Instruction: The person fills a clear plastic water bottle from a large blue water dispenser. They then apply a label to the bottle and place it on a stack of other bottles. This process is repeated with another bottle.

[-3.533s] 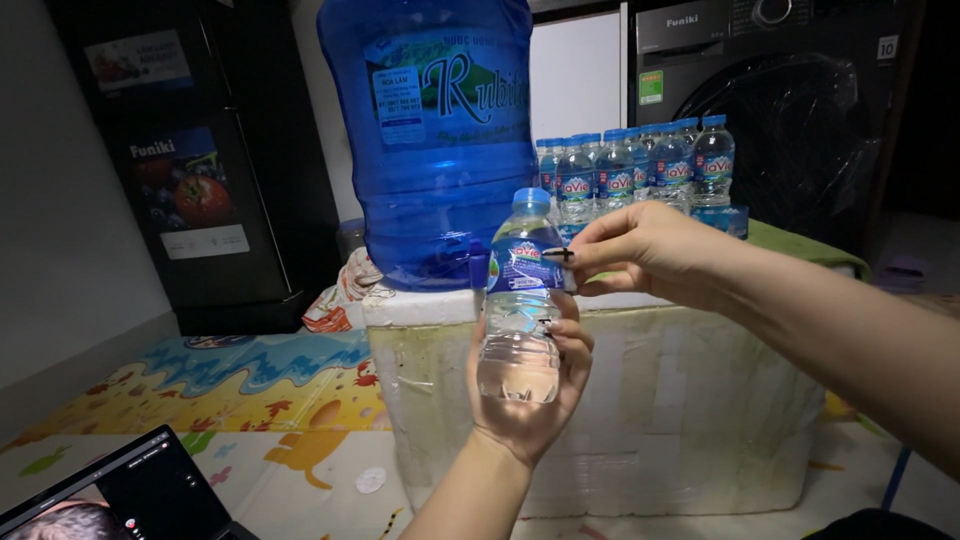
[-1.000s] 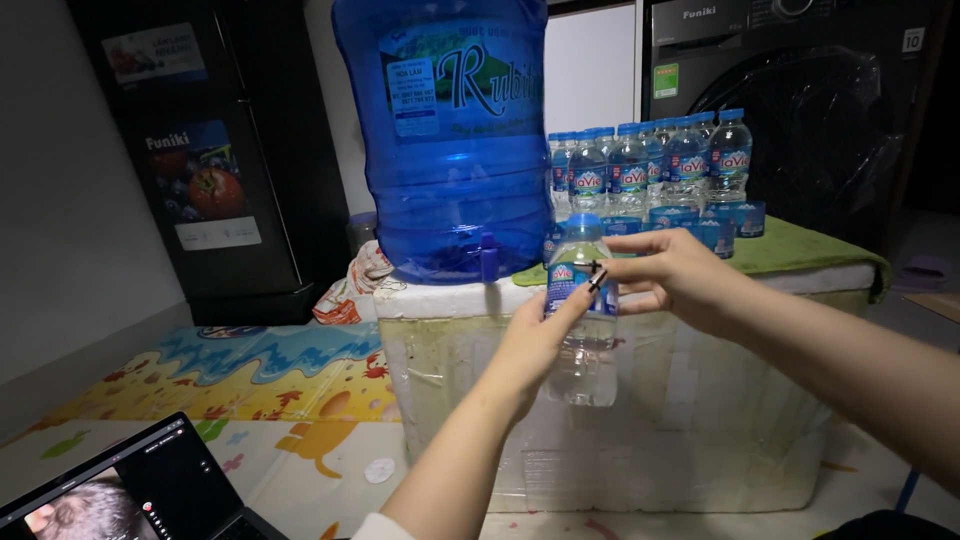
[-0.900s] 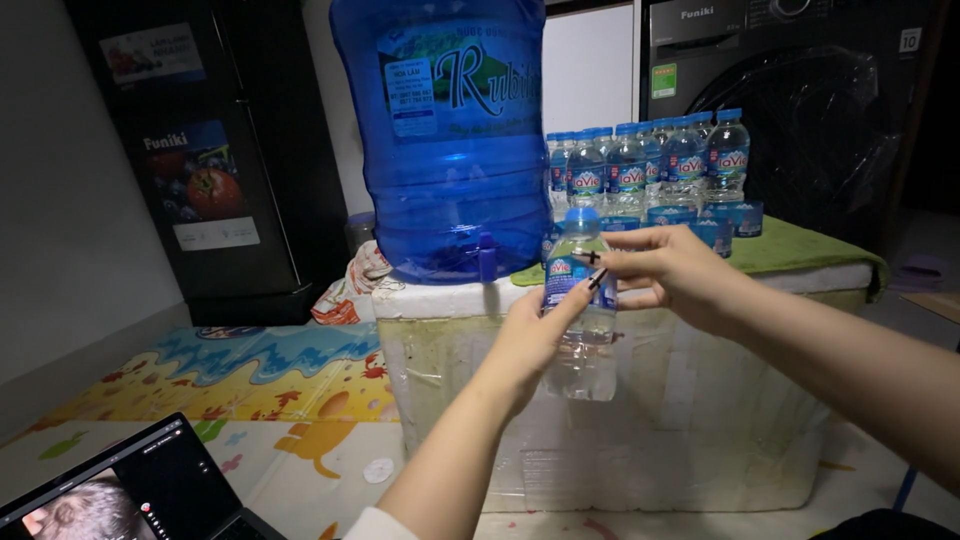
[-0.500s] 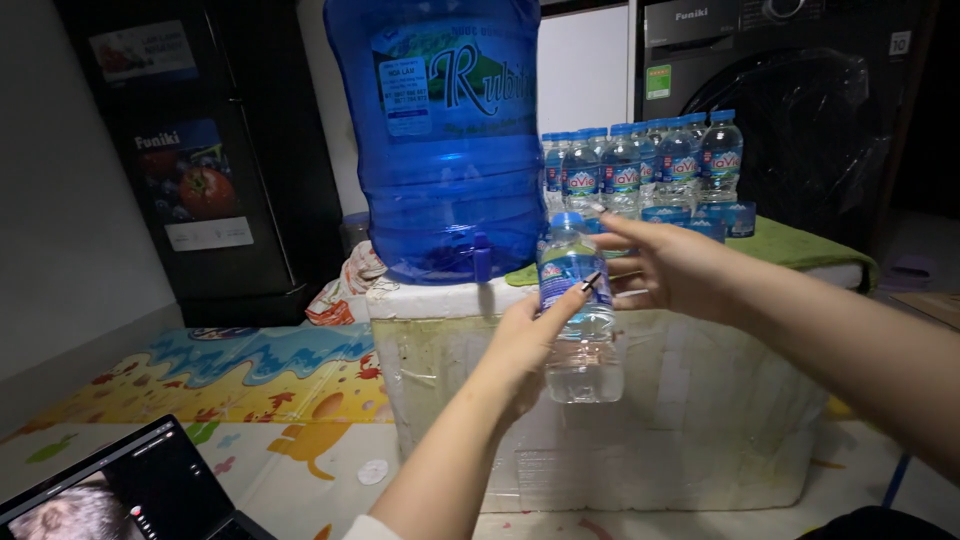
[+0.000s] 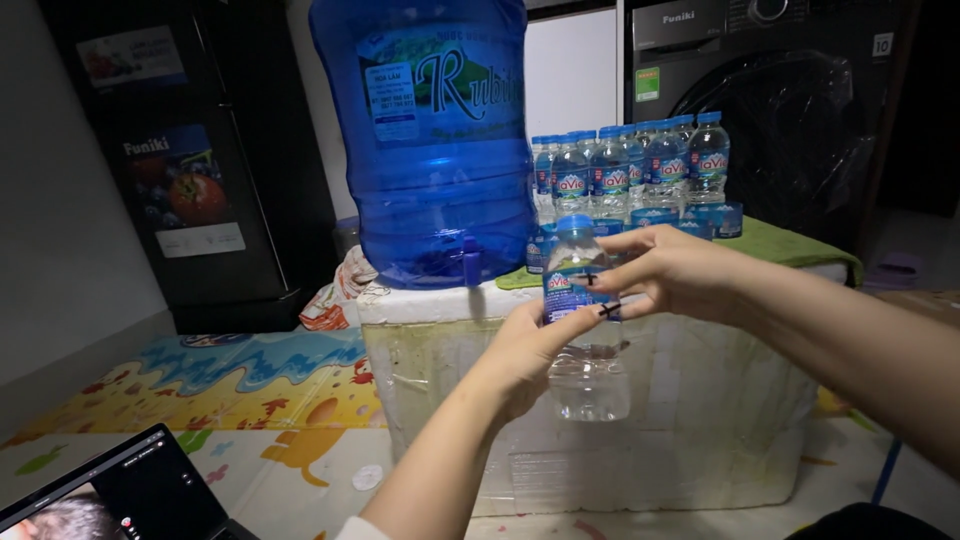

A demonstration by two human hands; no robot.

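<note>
We hold the small bottle (image 5: 585, 330) in front of the foam box (image 5: 700, 400) — left hand (image 5: 520, 355) wrapped round it, right hand (image 5: 670, 272) pinching its label, prob. Loose grip — could slip.

- I count one big blue water jug (image 5: 430, 140) standing on the white foam box (image 5: 700, 400).
- I see one small water bottle (image 5: 583, 320) held in two hands: left hand (image 5: 525, 350), right hand (image 5: 665, 270).
- Behind them stands a cluster of small bottles (image 5: 630, 170); I make out about six blue caps, and any others are hidden.
- One laptop (image 5: 120, 490) sits at the lower left.
</note>
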